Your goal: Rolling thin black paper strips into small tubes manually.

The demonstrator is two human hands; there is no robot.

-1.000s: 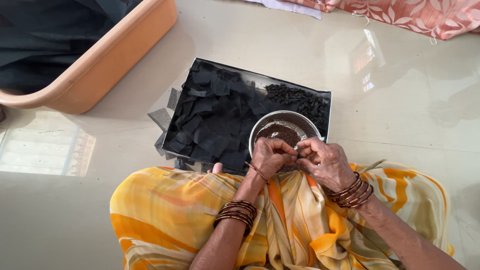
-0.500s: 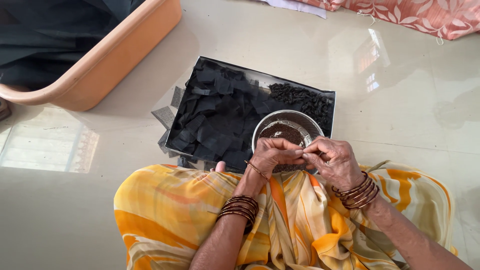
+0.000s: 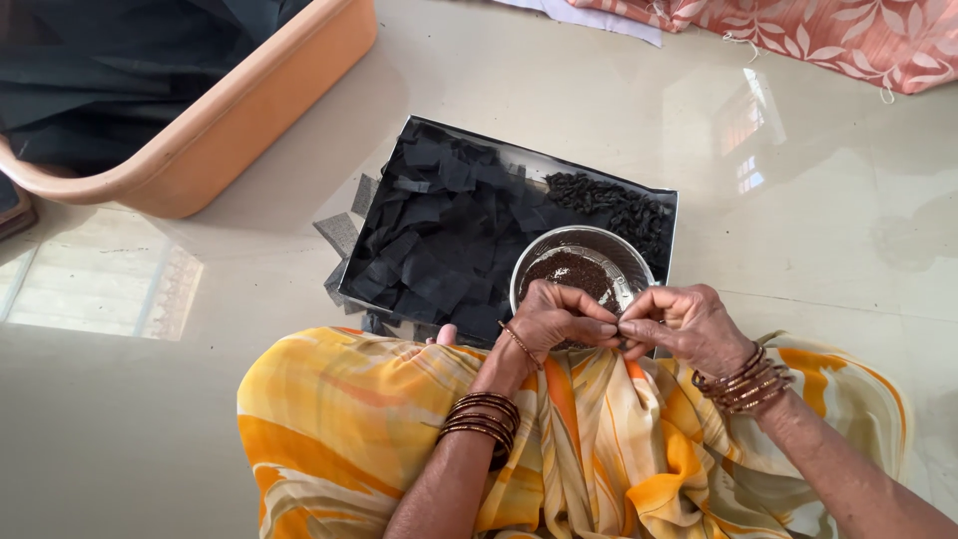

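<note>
- Your left hand and right hand meet fingertip to fingertip, pinching something too small to make out, just above the steel bowl on the tray.
- It looks light and fiddly; grip gently at its ends.

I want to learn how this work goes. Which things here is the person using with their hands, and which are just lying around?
In use:
left hand and right hand, fingertips together over something too small to see
steel bowl of dark grains
tray with black cut pieces and dark little rolls

Lying about:
orange tub
patterned pink cloth
</note>
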